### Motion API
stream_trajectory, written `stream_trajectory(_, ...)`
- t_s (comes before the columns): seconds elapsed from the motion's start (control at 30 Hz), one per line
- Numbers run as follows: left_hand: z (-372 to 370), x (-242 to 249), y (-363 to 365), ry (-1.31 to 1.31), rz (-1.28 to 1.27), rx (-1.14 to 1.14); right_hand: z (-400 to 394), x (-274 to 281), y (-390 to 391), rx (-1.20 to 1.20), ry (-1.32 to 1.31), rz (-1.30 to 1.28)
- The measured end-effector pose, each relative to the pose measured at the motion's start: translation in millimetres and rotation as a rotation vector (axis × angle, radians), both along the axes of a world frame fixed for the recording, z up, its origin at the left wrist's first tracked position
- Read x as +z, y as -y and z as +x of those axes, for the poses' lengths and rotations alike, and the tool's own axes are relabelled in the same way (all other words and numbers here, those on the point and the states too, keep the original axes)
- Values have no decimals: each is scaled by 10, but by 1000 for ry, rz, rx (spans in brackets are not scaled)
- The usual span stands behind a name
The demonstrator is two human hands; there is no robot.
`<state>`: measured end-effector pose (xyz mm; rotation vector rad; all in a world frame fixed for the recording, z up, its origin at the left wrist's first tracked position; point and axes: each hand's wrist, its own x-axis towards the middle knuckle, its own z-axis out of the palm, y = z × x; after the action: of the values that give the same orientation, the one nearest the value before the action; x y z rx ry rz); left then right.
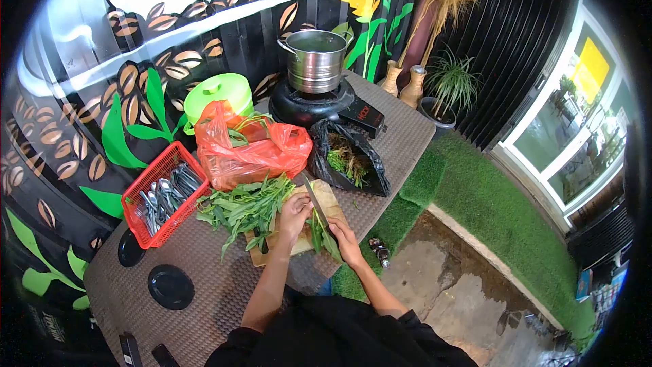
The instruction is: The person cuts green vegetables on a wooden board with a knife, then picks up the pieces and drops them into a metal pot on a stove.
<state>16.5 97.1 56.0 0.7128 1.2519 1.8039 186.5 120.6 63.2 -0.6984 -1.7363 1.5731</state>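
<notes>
My right hand (pixel 346 239) is closed round the handle of a knife (pixel 315 200), whose blade points away from me over a wooden cutting board (pixel 329 198). Close beside the blade, my left hand (pixel 297 215) has its fingers curled in on leafy green stems. Some cut leaves (pixel 319 232) lie between the two hands, at the near side of the board. A large heap of long-leaved greens (pixel 251 205) spreads from the board onto the table to the left. The fingertips of my left hand are partly hidden.
Behind the board are a red plastic bag (pixel 248 156) and a black bag (pixel 370 163) with greens. A steel pot (pixel 315 68) stands on a gas stove (pixel 360 114). To the left are a green lidded pot (pixel 217 95), a red cutlery basket (pixel 160 230) and a black plate (pixel 170 287).
</notes>
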Motion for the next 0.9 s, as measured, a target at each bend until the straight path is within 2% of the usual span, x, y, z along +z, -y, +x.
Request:
stream_trajectory(0.07, 6, 25, 10, -3, -21, -9, 0, -9, -4, 13, -13, -35)
stream_trajectory(0.13, -10, 46, 18, 8, -40, -12, -5, -94, -40, 42, -44, -202)
stream_trajectory(0.33, -10, 156, 53, 18, -30, -50, 5, -149, -76, 34, -68, -295)
stream_trajectory(0.5, -24, 8, -10, -123, 41, -56, -2, -254, -113, 24, -37, -213)
stream_trajectory(0.77, -7, 139, 86, 156, 19, -156, 28, -152, -87, 27, -19, -199)
stream_trajectory(0.9, 25, 253, 128, 230, -9, -171, 16, -104, -87, -37, 0, -37)
